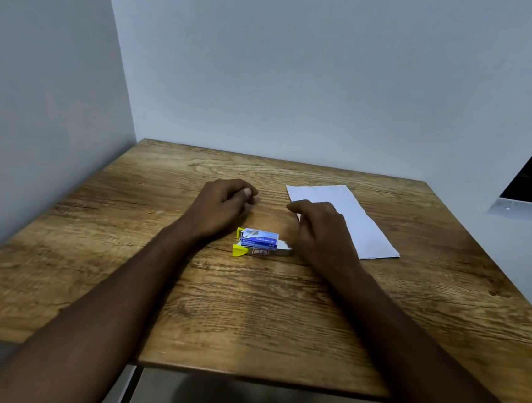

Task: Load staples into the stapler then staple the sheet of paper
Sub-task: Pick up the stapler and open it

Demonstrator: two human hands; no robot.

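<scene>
Brown wood-grain table point(278, 317), white paper point(357, 221), blue staple box point(260, 237), yellow-tipped silver stapler point(261, 252)

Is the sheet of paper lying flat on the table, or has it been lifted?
Flat. The sheet of paper lies on the wooden table, with the right hand partly covering its near left edge. Neither hand holds it.

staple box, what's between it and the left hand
Nothing: in the head view, only bare table lies between the staple box and the left hand. The box rests on the stapler.
</scene>
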